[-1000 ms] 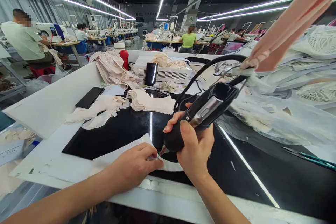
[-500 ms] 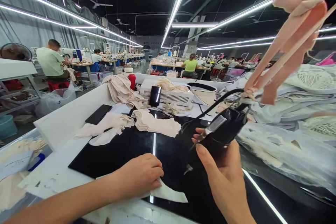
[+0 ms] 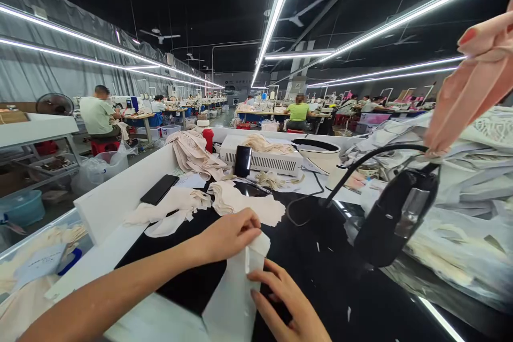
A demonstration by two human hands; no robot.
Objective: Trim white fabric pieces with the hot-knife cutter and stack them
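Observation:
My left hand (image 3: 232,238) is closed, its thumb and fingers pinching the upper end of a white fabric piece (image 3: 228,299) over the black tabletop sheet (image 3: 316,278). My right hand (image 3: 290,302) is at the right edge of this fabric, fingertips touching it, with thumb and index finger a little apart. To the right a black hand-held power tool (image 3: 395,219) with a clear window hangs from knotted pink fabric strips (image 3: 460,101); neither hand touches it. Beyond my left hand lies a stack of cream fabric pieces (image 3: 248,203).
At the back are a white vented box (image 3: 268,157), an upright phone (image 3: 242,161) and a red spool (image 3: 207,140). Another phone (image 3: 159,189) lies at left. Bagged white garments (image 3: 460,246) pile up at right. Co-workers sit farther off.
My right hand has let go of the black power tool, which now hangs farther right, and has come to the fabric. My left hand has raised the fabric piece's upper end away from me.

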